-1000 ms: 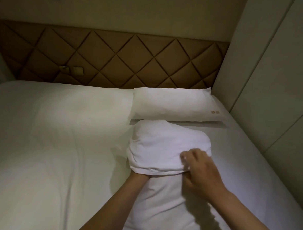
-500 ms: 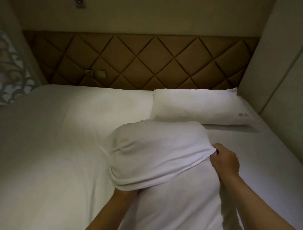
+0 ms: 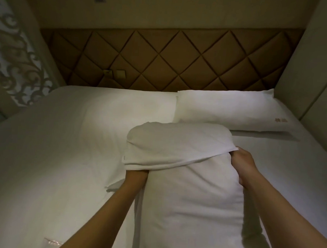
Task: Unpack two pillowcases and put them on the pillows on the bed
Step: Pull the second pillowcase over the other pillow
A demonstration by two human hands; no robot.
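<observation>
On the bed point(image 3: 65, 148), the right hand point(image 3: 243, 163) grips the soft, limp pillowcase point(image 3: 177, 143) by its hem; the left hand point(image 3: 136, 175) is hidden, hold unknown.

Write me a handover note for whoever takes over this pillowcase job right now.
Left hand: fingers hidden under the pillowcase hem, grip not visible.
Right hand: grips the hem on the right side.
The pillow lies lengthwise on the bed; only its far end is covered.
The second pillow lies by the headboard, apparently already cased.
Left to do: pull the hem down to the near end, then set the pillow at the headboard.
</observation>
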